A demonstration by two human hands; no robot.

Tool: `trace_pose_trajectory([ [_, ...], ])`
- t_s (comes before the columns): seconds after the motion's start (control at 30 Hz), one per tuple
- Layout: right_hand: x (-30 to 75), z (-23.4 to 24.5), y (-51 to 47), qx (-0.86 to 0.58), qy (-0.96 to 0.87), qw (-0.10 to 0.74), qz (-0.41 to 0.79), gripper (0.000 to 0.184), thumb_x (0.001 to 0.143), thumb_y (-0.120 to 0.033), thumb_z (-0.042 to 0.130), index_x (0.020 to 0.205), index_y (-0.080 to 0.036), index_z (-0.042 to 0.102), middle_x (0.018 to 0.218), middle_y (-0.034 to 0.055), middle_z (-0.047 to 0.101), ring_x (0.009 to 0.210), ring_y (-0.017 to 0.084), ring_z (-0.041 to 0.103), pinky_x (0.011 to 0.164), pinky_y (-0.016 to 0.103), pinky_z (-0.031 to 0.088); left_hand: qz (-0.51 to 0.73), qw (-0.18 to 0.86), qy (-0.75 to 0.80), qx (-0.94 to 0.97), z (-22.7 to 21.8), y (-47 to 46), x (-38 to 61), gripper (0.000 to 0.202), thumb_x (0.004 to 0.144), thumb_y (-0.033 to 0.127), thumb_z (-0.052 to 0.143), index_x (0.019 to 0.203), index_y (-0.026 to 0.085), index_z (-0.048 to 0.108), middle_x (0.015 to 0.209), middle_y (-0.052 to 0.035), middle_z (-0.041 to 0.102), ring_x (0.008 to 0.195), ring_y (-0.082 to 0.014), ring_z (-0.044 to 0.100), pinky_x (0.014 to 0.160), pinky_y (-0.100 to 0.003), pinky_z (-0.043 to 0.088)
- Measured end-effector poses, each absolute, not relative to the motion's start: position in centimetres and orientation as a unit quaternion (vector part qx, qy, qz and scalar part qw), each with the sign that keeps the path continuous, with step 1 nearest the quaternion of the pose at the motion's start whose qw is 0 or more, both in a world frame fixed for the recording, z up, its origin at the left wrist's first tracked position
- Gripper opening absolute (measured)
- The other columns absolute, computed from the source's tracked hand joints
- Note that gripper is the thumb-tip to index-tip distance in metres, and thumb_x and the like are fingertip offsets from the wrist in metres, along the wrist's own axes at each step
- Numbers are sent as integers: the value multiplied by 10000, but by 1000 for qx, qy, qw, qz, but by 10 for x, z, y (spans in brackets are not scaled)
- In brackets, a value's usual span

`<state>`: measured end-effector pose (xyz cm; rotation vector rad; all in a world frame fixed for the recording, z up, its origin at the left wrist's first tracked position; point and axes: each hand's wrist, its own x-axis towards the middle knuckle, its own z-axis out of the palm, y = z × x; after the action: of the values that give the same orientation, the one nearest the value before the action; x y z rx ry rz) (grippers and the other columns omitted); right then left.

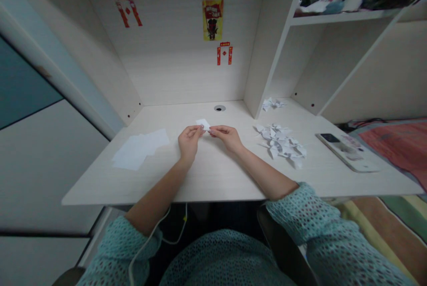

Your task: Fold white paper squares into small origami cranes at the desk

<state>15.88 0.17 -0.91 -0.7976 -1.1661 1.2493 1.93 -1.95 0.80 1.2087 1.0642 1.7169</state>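
A small piece of white paper (202,122) is held above the middle of the desk, pinched between the fingertips of both hands. My left hand (189,140) grips it from the left, thumb against fingers. From the right, my right hand (227,135) pinches its edge. The paper's lower part is partly covered by my fingers. Flat white sheets (140,148) lie overlapping on the desk to the left. On the right is a loose pile of folded or crumpled paper pieces (282,143), with a smaller group of paper pieces (273,104) behind it.
A phone-like white device (347,152) lies on the desk (213,175) at the right. A round cable hole (219,108) is near the back panel. An upright divider (273,50) and a loaded shelf (343,18) stand at right. A white cable (147,243) hangs by my left sleeve.
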Motion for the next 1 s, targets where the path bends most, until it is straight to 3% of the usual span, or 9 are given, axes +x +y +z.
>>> trace_pose_trajectory([
  [0.63,160,-2,-2,-351,-537,607,470,283,590,-407,760,764,-192,701,751,38,708,678,157,629,714,321,505,675,429,401,447,4,-18,20,261,674,345,723,791,139,613,796,-80,706,773,-182,680,811,-352,523],
  [0.83,159,-3,-3,-332,-506,634,480,388,562,-365,785,821,-221,534,644,-20,684,625,143,632,682,294,506,674,426,395,456,3,-18,22,285,675,359,723,811,141,600,805,-79,703,767,-181,682,815,-356,521],
  [1.0,157,-5,-3,-323,-493,647,483,429,570,-370,779,763,-228,423,608,-42,671,585,130,627,635,264,497,684,423,393,445,5,-22,24,490,650,321,751,1048,177,502,748,-46,698,716,-163,678,767,-318,517],
])
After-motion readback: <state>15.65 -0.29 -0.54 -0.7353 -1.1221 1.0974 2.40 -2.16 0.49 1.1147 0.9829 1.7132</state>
